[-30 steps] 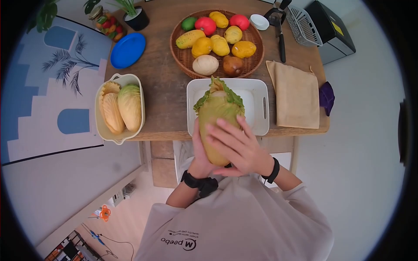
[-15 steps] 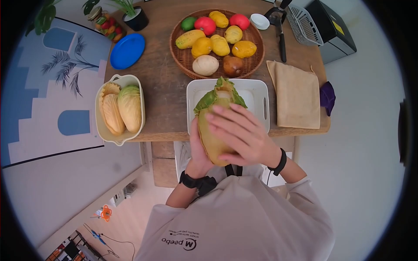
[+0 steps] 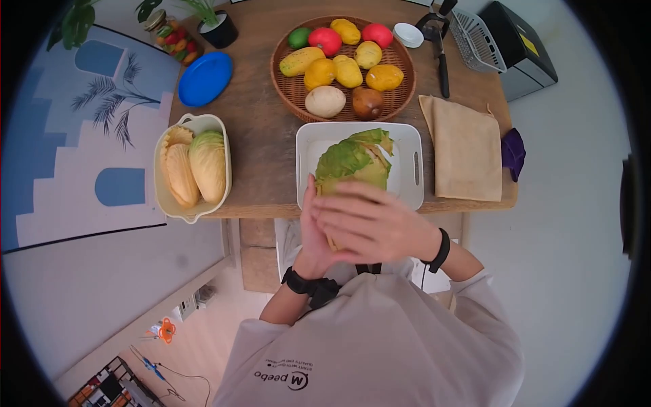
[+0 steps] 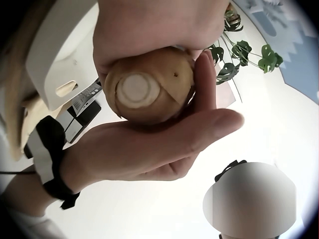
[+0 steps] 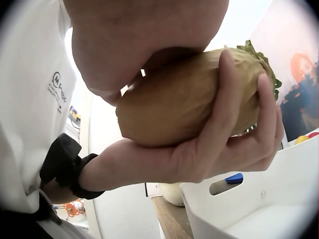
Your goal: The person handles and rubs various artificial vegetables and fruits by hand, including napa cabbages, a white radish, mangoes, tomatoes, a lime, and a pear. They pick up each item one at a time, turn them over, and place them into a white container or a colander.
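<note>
A cabbage [image 3: 352, 166] with green, ragged leaves at its top is held over the front of a white tray [image 3: 412, 197]. My left hand [image 3: 314, 234] supports its left side. In the right wrist view, my left hand [image 5: 199, 154] curls its fingers round the yellowish cabbage [image 5: 169, 102]. Across the near part of the cabbage lies my right hand [image 3: 380, 224], its extended fingers blurred. The left wrist view shows the pale cut base of the cabbage [image 4: 138, 90] between both hands, with my right hand [image 4: 144, 147] below and its thumb extended.
To the left, a cream basket [image 3: 227, 173] holds two cabbages. Behind the tray stands a wicker basket [image 3: 288, 102] of assorted produce. A blue plate [image 3: 205, 79] lies at the back left; a beige cloth [image 3: 466, 152] and dark-handled knife [image 3: 443, 74] are on the right.
The cabbage has turned in my hands, showing more green leaf, and its leafy end has tipped rightward. My right hand has slid over it; my left hand still grips its side.
</note>
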Available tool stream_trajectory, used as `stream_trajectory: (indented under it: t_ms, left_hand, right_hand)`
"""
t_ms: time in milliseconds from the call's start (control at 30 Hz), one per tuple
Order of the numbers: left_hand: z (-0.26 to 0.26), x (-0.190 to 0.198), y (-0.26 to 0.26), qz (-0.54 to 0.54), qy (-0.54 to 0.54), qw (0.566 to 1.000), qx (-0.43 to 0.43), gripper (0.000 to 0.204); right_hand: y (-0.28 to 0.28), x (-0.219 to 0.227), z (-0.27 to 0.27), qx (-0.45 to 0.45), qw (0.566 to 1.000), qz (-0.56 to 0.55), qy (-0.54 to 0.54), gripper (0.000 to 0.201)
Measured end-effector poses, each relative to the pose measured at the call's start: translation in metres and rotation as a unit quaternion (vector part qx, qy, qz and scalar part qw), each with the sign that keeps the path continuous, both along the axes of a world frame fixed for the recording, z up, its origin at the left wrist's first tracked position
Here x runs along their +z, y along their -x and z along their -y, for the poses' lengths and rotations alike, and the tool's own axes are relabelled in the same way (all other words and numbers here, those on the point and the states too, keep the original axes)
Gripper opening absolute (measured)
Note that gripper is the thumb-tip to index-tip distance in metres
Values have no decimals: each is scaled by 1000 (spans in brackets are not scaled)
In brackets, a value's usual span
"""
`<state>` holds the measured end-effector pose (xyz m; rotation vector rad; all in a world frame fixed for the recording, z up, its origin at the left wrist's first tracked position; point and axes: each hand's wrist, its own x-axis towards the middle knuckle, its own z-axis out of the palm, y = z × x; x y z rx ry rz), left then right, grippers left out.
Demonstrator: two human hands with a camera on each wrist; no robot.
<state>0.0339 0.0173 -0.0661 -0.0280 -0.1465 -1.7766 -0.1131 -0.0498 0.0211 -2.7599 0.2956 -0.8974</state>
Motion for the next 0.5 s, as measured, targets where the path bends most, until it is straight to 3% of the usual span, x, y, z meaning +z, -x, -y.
stream_trajectory:
  t_ms: [33,100,133,233,367,467,500]
  left_hand:
    - [0,-6,1,-40,-24,999,-7,62]
    - [0,-14,-3,-9,-224,974,-46,71]
    - [6,30,-9,34,-195,973,-119,75]
    - [-1,20,-20,-44,-166,980,-103,81]
    - [-6,8,-17,-162,-118,975,-94,88]
    - [-5,37,-22,63,-119,984,-114,94]
    - [-6,36,-26,40,-145,985,-86,94]
  right_hand:
    - [-1,3,4,-30,999,24,-15,36]
    - [-1,-2,-3,-2,1000,-14,3,38]
    - [-1,-5,-9,10,999,-30,12,39]
    - [0,-11,-21,8,1000,-8,8,41]
    - [2,-17,-14,-72,993,76,-50,41]
    - [-1,-31,-33,49,997,30,49,37]
    - [2,-33,-31,12,998,57,9,38]
